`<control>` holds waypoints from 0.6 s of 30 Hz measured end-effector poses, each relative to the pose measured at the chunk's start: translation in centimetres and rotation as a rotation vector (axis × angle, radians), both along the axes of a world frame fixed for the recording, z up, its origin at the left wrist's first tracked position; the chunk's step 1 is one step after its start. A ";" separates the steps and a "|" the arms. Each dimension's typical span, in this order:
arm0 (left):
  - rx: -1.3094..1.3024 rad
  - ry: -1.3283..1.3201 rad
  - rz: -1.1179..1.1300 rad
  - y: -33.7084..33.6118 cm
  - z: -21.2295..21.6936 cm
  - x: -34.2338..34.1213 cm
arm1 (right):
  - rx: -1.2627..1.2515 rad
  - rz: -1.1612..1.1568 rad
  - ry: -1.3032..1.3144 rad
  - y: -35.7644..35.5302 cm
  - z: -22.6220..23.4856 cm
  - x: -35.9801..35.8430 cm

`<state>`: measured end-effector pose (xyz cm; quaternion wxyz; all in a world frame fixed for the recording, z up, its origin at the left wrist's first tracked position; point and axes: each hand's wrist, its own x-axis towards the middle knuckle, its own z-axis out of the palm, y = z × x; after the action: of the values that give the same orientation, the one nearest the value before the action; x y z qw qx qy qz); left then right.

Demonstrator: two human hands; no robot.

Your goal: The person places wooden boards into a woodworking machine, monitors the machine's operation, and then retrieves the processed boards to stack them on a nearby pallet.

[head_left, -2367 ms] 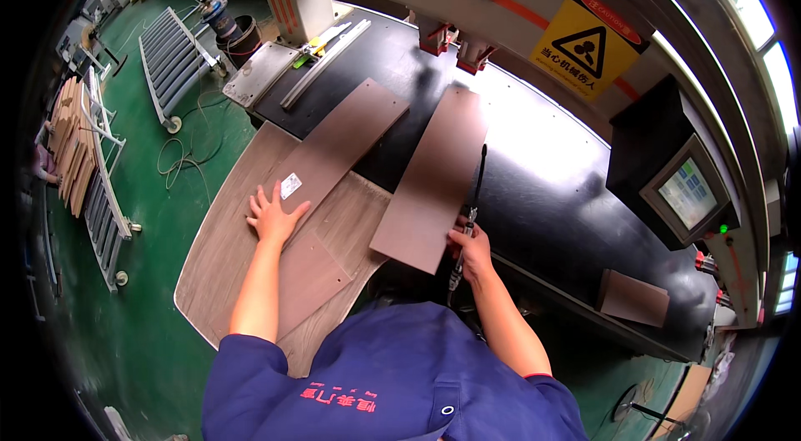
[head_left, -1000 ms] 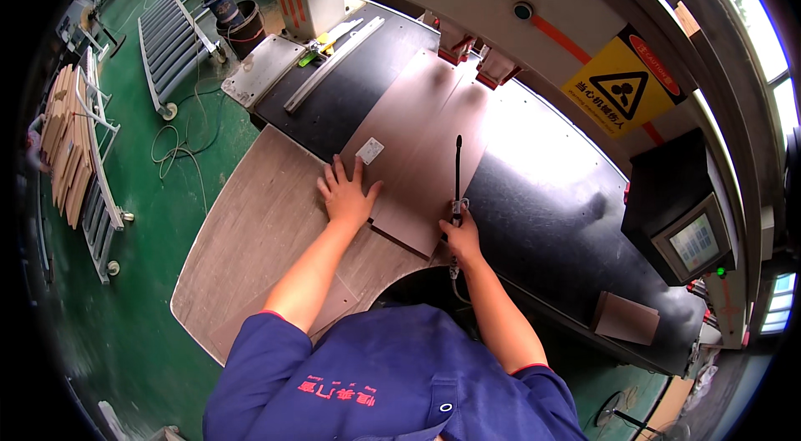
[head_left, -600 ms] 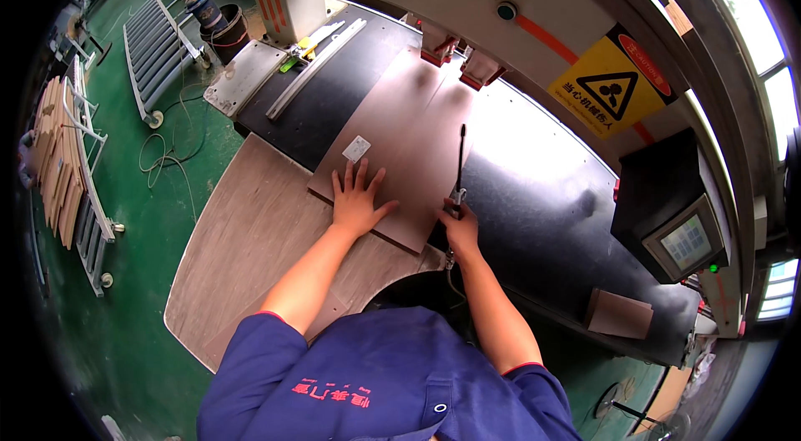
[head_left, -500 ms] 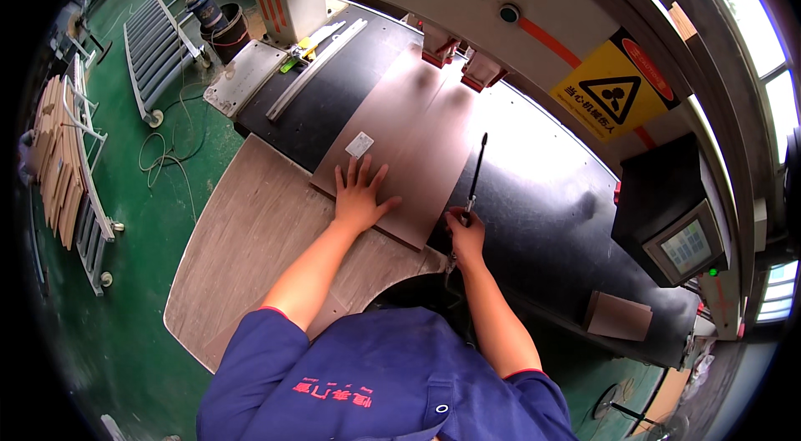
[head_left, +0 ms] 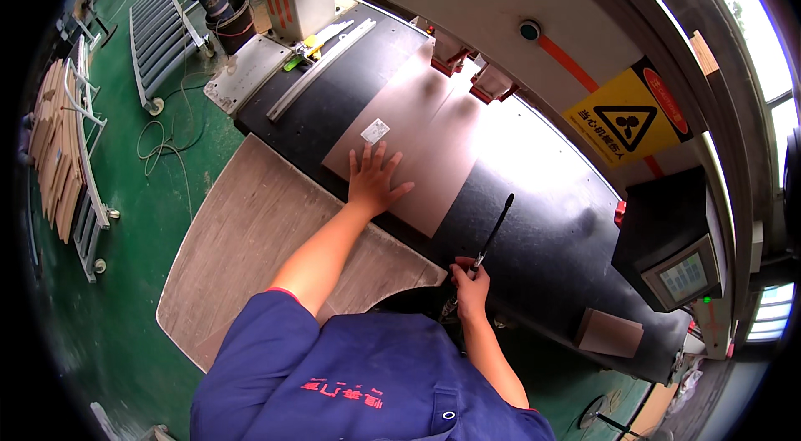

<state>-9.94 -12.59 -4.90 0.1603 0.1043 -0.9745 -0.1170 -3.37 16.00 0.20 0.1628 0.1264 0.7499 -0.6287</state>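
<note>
My left hand [head_left: 374,181] lies flat with spread fingers on a brown panel [head_left: 438,170], just below a small white label [head_left: 375,131]. The panel rests on a black machine bed [head_left: 534,224], its far end reaching under the machine's red-edged heads [head_left: 492,84]. Beside the bed's near edge, my right hand [head_left: 472,289] is closed around an air blow gun [head_left: 497,230]. Its long black nozzle points up and away over the bed, to the right of the panel. My fingers hide part of its body.
A wood-grain board [head_left: 275,232] adjoins the bed at the near left. A pale metal strip [head_left: 321,70] lies left of the panel. At the right hang a control screen [head_left: 684,277] and, below it, a small brown offcut [head_left: 610,333]. Roller carts [head_left: 158,36] stand on the green floor.
The panel has slid away from me on the bed, with my left hand flat on it. My right hand and the blow gun have drawn back nearer to my body.
</note>
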 end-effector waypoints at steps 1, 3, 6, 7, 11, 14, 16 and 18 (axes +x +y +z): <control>-0.003 0.001 0.002 0.0 0.0 -0.2 | 0.007 0.005 -0.003 0.0 0.1 0.1; -0.006 -0.005 0.008 0.0 0.0 -0.5 | 0.017 0.016 -0.011 0.0 0.4 0.1; -0.014 -0.014 0.014 0.0 0.0 -0.5 | 0.013 0.027 -0.019 -0.2 0.7 -0.1; -0.017 -0.008 0.017 0.0 0.0 -0.5 | 0.009 0.034 -0.015 -0.3 0.8 -0.1; -0.014 0.028 0.019 0.1 0.2 -0.4 | -0.015 0.056 -0.005 -0.7 0.4 0.2; -0.009 0.039 0.023 0.3 0.4 -0.5 | -0.020 0.066 0.010 -0.8 -0.3 0.6; -0.024 0.055 0.040 0.3 0.2 -0.6 | -0.002 0.090 0.008 -1.0 0.0 0.8; -0.036 0.030 0.045 0.5 0.6 -1.0 | 0.021 0.100 0.029 -0.7 0.2 1.1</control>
<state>-10.92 -12.04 -4.32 0.1794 0.1218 -0.9714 -0.0973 -2.28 15.28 0.38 0.1814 0.0814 0.7642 -0.6135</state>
